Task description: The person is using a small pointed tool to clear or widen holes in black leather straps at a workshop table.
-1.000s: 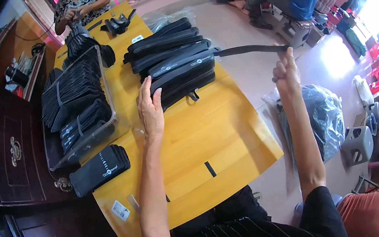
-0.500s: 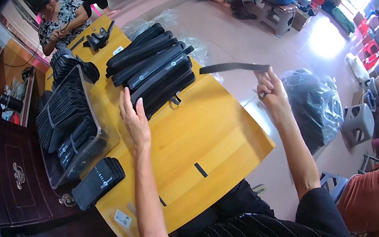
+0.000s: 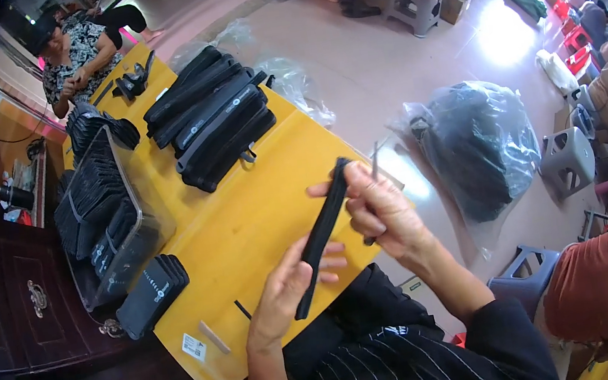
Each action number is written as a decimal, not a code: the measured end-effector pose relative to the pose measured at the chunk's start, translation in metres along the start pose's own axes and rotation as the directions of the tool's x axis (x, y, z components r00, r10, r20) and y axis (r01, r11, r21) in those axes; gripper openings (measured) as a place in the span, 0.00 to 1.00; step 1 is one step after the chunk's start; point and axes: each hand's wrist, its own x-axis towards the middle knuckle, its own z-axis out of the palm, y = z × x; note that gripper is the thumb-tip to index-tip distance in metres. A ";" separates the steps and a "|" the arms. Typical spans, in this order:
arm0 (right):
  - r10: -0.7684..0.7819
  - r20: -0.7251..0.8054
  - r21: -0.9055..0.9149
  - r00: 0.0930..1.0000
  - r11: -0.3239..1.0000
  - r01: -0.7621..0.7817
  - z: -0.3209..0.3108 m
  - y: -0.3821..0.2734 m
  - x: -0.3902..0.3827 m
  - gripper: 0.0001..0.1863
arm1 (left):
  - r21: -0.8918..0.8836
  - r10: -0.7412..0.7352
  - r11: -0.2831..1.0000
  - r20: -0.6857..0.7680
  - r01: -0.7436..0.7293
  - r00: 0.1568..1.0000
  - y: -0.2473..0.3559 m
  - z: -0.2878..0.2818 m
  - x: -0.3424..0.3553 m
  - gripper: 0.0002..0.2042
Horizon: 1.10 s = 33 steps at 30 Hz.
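Over the near part of the yellow table (image 3: 247,229) I hold a long, narrow black fabric strip (image 3: 322,226) at a slant. The thumb and fingers of my right hand (image 3: 389,213) pinch its upper end. Around its lower part, thumb on one side and fingers behind, is my left hand (image 3: 285,295). A slim, pointed metal tool (image 3: 375,158) juts up from my right hand; its kind is mostly hidden by the fingers. Farther off lies a pile of black fabric pouches (image 3: 220,120), away from both hands.
On the left stand a clear plastic bin (image 3: 158,230) packed with black pieces and a small black stack (image 3: 154,293). Dark wooden drawers (image 3: 31,294) line that side. A filled plastic bag (image 3: 477,150) and grey stool (image 3: 566,161) are on the right. A person (image 3: 80,62) sits beyond the table.
My left hand has left the pouch pile and come nearer to grip the strip. My right hand has brought the strip inward over the table and turned it from level to slanting.
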 end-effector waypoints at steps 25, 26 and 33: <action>0.493 0.292 0.300 0.820 0.767 -0.568 0.036 0.117 -0.064 0.06 | -0.899 0.180 -0.437 -0.054 0.030 0.982 -0.021 0.017 -0.126 0.20; 0.419 0.233 0.073 0.877 0.892 -0.446 0.044 0.112 -0.067 0.08 | -0.905 0.175 -0.425 -0.049 0.031 0.983 -0.024 0.007 -0.131 0.21; -0.112 0.536 -0.813 0.836 0.198 0.548 0.062 0.070 -0.062 0.13 | -0.166 -0.206 0.972 -0.278 0.164 0.938 -0.031 -0.007 -0.174 0.24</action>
